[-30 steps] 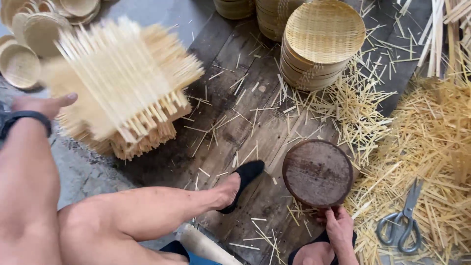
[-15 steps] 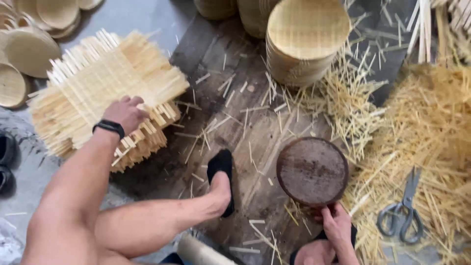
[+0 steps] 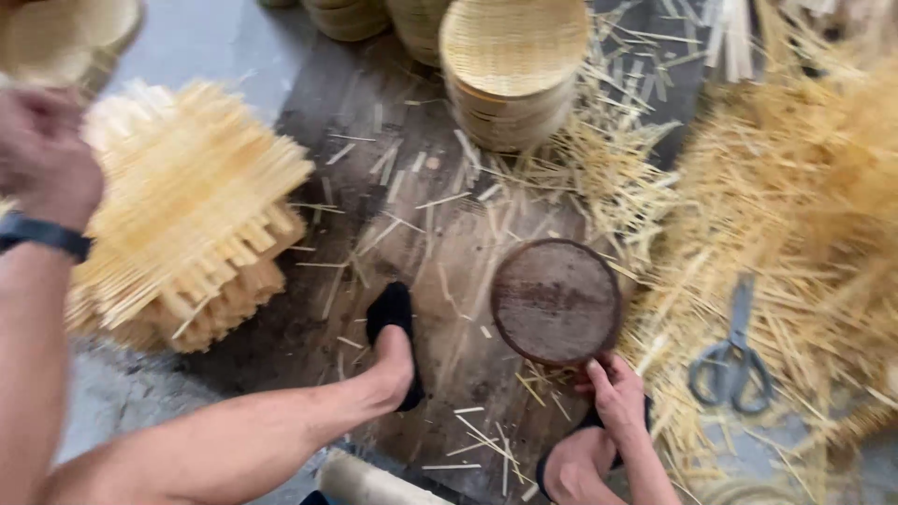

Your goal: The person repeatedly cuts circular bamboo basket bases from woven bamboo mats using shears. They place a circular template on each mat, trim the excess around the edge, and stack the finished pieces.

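Observation:
My left hand (image 3: 45,154) is raised at the far left, blurred, with its fingers curled, beside the top of a stack of square woven bamboo mats (image 3: 192,220). Whether it grips a mat is unclear. A black band (image 3: 42,234) is on that wrist. My right hand (image 3: 613,393) is low in the middle, fingers pinching the near rim of a dark round wooden disc (image 3: 557,299) that lies on the dark plank floor (image 3: 421,215). My foot in a black slipper (image 3: 393,313) rests left of the disc.
A stack of round woven trays (image 3: 513,65) stands at the top centre. Loose bamboo strips (image 3: 814,178) pile up on the right, with grey scissors (image 3: 734,360) lying on them. More woven bowls (image 3: 79,28) sit at the top left.
My left hand has lifted off the top of the mat stack and moved left and toward me. The right hand stays on the disc's rim.

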